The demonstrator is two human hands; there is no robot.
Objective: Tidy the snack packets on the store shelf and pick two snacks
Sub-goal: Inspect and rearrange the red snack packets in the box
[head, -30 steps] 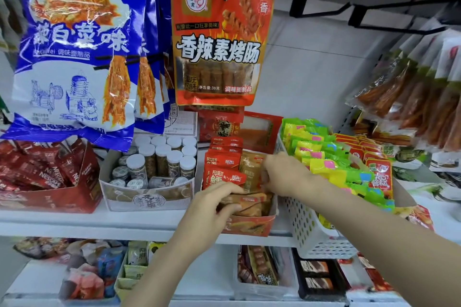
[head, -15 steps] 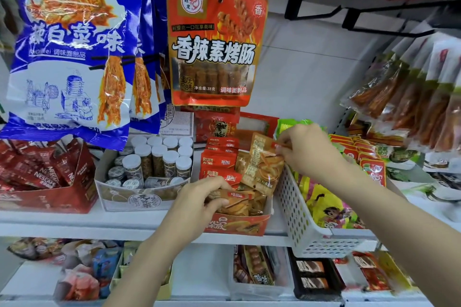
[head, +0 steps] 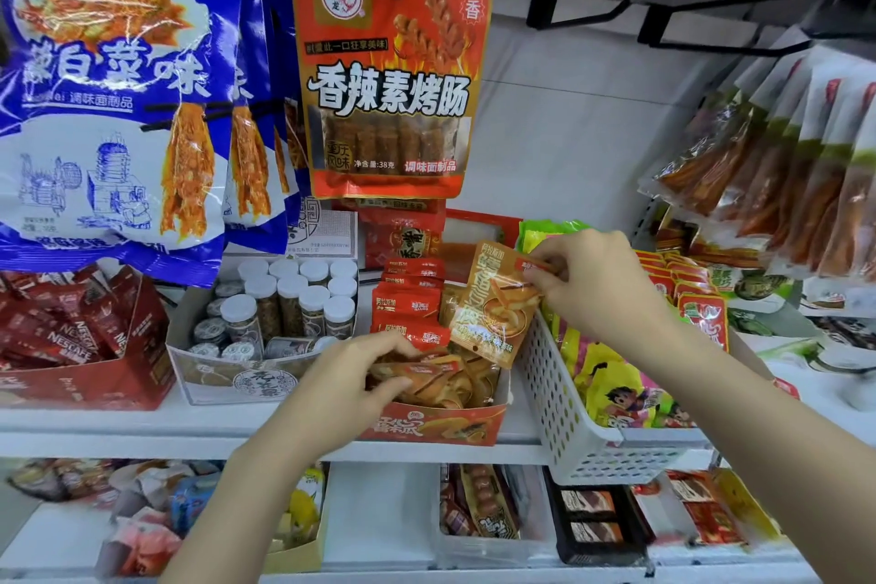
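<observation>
Now right hand (head: 595,282) pinches an orange packet's (head: 493,304) corner; left hand (head: 348,382) grips boxed packets (head: 426,382).

We see a tan-orange snack packet (head: 495,304) lifted clear of its red display box (head: 441,427), tilted with its top corner toward one o'clock, pinched there by the right hand (head: 592,280). At seven o'clock from it, loose tan packets (head: 441,382) lie jumbled flat in the box, one gripped by the left hand (head: 346,386). Behind them, at twelve o'clock, red packets (head: 410,304) stand upright in a row, perhaps four deep.
</observation>
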